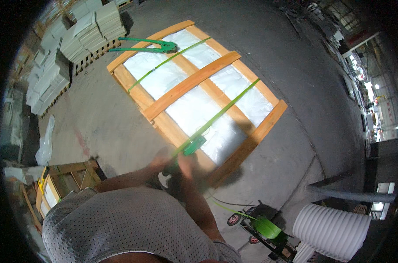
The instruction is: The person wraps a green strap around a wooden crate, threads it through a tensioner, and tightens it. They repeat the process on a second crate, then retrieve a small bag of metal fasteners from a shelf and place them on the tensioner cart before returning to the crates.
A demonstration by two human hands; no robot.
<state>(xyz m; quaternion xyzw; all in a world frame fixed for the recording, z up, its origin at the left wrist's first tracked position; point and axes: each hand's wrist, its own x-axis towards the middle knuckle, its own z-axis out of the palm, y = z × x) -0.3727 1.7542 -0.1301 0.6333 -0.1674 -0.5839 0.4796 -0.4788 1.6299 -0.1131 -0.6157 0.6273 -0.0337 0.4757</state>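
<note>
A wooden-framed crate (pixel 192 72) packed in white sheeting lies on the floor before me, with two green straps across it. At its near edge, a green strapping tool (pixel 194 145) sits on the nearer strap (pixel 227 106). My right hand (pixel 186 165) is closed on the tool's near end, blurred by motion. Beside it, my left hand (pixel 160 160) is closed close to the strap and a dark green handle (pixel 171 168); what its fingers grip is hidden. Long-handled green cutters (pixel 166 46) lie on the far left corner of the crate.
A wheeled cart with a green strap coil (pixel 267 227) stands at the lower right, next to a white ribbed cylinder (pixel 331 231). A strap trails from the cart toward the crate. Stacked pale slabs (pixel 93 30) on pallets line the upper left. Another wooden crate (pixel 71 177) is left of me.
</note>
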